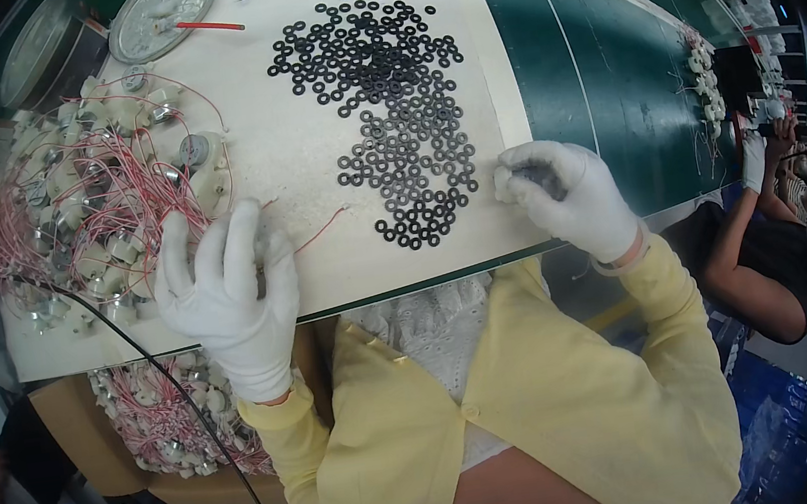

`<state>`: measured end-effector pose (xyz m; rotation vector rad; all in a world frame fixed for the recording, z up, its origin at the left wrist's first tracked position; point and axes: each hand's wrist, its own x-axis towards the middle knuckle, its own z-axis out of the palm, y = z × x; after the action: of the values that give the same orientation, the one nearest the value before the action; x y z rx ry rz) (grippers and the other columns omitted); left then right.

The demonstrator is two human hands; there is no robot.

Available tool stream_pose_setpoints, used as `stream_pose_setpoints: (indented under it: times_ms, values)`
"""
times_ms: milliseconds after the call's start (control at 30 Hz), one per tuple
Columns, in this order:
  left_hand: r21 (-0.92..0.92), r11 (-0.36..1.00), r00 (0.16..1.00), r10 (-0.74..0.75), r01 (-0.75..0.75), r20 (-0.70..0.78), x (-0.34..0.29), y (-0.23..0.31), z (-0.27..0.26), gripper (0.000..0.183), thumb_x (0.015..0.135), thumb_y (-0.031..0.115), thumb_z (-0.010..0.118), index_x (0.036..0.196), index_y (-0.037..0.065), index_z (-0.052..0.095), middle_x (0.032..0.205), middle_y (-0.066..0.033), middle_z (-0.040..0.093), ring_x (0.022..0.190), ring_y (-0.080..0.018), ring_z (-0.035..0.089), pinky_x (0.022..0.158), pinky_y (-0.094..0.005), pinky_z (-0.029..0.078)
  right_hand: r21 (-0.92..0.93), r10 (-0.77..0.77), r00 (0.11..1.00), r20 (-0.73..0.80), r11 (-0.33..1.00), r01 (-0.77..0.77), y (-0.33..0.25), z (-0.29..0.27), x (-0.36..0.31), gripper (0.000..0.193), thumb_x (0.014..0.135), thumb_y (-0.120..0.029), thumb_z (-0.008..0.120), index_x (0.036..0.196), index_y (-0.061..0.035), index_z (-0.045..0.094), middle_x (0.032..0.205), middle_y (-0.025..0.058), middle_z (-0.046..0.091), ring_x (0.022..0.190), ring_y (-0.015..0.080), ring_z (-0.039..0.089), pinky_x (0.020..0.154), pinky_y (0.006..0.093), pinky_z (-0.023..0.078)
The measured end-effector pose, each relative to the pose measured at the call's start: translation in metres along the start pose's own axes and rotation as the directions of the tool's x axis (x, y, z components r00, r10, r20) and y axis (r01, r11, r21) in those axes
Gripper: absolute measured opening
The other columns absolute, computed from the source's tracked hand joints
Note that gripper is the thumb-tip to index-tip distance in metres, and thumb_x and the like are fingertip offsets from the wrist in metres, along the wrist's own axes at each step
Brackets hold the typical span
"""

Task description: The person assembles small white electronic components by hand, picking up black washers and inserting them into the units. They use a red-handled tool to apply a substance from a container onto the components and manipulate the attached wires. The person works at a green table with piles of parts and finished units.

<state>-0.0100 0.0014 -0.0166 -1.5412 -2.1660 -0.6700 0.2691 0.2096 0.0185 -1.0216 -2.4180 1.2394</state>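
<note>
Tangled red wires [135, 182] could snag the loosely spread left hand [232, 308]; whether the curled right hand [580, 195] holds anything, I cannot tell.

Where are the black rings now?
In the head view, the black rings lie on the pale tabletop, between the wired parts at left and the right hand.

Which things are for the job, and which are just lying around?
Probably for the job:
white parts with red wires, beside the left gloved hand
black rings, spread between both hands; right gloved hand is at their side

Probably just lying about:
red stick resting on the round dish
black cable
</note>
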Motion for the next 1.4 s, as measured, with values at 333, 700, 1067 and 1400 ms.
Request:
stream_pose_setpoints:
  times_ms: [333, 700, 1067, 1400]
  values:
    - [0.005, 1.000, 0.993, -0.023, 0.023, 0.112, 0.006, 0.002, -0.006, 0.040, 0.085, 0.022, 0.073, 0.125, 0.021, 0.071, 0.108, -0.0023, 0.069, 0.119, -0.0388, 0.059, 0.101, -0.0487, 0.044, 0.396, 0.090, 0.994, 0.067, 0.912, -0.110, -0.002, -0.004, 0.001, 0.019, 0.101, -0.005, 0.058, 0.118, 0.0037, 0.061, 0.099, 0.0077, 0.072, 0.088, 0.0101, 0.065, 0.080, 0.0252, 0.053]
    - [0.024, 0.999, 0.999, -0.041, 0.040, 0.031, -0.005, -0.008, -0.003, 0.046, 0.086, 0.024, 0.072, 0.130, 0.016, 0.068, 0.111, -0.0040, 0.069, 0.120, -0.0401, 0.059, 0.104, -0.0492, 0.041, -0.383, -0.520, 0.847, 0.113, 0.764, 0.520, -0.016, 0.006, 0.024, 0.020, 0.084, -0.007, 0.077, 0.101, -0.0072, 0.066, 0.076, 0.0041, 0.072, 0.057, 0.0212, 0.066, 0.055, 0.0338, 0.050]
    - [-0.019, 0.989, 0.983, -0.146, 0.145, -0.114, -0.013, -0.001, 0.002, 0.058, 0.084, 0.018, 0.075, 0.140, 0.011, 0.062, 0.124, -0.0083, 0.066, 0.126, -0.0419, 0.055, 0.106, -0.0501, 0.042, -0.746, -0.442, 0.854, 0.274, 0.463, 0.479, -0.030, -0.002, 0.006, 0.021, 0.085, -0.022, 0.079, 0.099, -0.0158, 0.065, 0.069, -0.0018, 0.058, 0.058, 0.0196, 0.054, 0.062, 0.0353, 0.039]
    - [0.126, 0.986, 0.990, -0.119, 0.108, 0.078, -0.007, 0.005, -0.005, 0.050, 0.086, 0.033, 0.076, 0.132, 0.018, 0.068, 0.111, -0.0041, 0.063, 0.125, -0.0368, 0.052, 0.101, -0.0509, 0.042, -0.870, -0.260, 0.844, 0.469, 0.028, 0.492, -0.048, -0.002, 0.002, 0.015, 0.092, -0.024, 0.070, 0.091, -0.0140, 0.059, 0.070, 0.0020, 0.055, 0.056, 0.0187, 0.052, 0.056, 0.0349, 0.037]
